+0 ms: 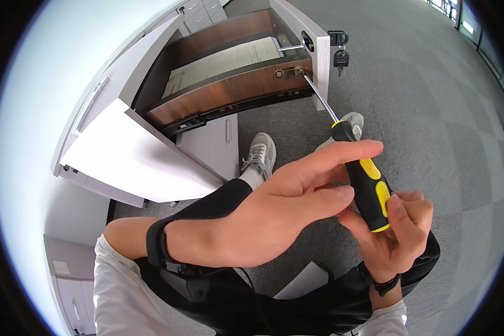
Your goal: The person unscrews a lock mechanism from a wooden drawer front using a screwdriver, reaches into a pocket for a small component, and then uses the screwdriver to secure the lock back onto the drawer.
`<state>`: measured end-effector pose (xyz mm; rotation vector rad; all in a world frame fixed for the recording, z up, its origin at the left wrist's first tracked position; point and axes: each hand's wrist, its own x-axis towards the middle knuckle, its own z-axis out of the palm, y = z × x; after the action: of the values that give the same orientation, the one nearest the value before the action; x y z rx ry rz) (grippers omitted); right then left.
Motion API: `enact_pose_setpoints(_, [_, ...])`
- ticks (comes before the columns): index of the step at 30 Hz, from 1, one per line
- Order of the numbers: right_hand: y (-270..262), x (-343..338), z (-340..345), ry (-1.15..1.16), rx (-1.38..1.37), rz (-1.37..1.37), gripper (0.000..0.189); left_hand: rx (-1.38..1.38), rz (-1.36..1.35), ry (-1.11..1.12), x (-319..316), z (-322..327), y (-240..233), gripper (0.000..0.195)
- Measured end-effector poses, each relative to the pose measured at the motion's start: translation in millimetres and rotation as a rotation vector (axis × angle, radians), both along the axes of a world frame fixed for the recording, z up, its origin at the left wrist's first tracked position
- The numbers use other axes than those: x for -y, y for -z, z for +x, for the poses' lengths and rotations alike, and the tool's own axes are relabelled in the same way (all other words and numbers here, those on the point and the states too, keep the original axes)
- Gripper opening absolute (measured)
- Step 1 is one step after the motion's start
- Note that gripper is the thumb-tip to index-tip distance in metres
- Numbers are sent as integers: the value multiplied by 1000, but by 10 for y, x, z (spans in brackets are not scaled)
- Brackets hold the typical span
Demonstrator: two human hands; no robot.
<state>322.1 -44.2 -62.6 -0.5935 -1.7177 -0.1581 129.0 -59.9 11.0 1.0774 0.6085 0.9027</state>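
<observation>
A black-and-yellow screwdriver slants up and left, its steel shaft tip at a screw of a small brass-coloured metal bracket. That bracket sits on the wood-grain side panel of a pulled-out drawer, close to its pale front panel. Around the upper handle is my left hand, with the index finger across it and the thumb at its side. My right hand grips the lower end, thumb on a yellow pad. Some fingers of both hands are hidden behind the handle.
Printed paper lies inside the drawer. Keys hang from the front panel's lock. A black slide rail runs under the side panel. The white cabinet stands at left. Below are my shoes and grey carpet.
</observation>
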Motion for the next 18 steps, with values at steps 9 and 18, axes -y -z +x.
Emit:
enact_pose_setpoints(9, [-276, 128, -55, -21, 82, -1, 44, -89, 31, -45, 6, -39, -20, 46])
enact_pose_setpoints(18, [-291, 210, -44, 10, 94, -98, 43, -49, 134, 7, 0, -78, 23, 55])
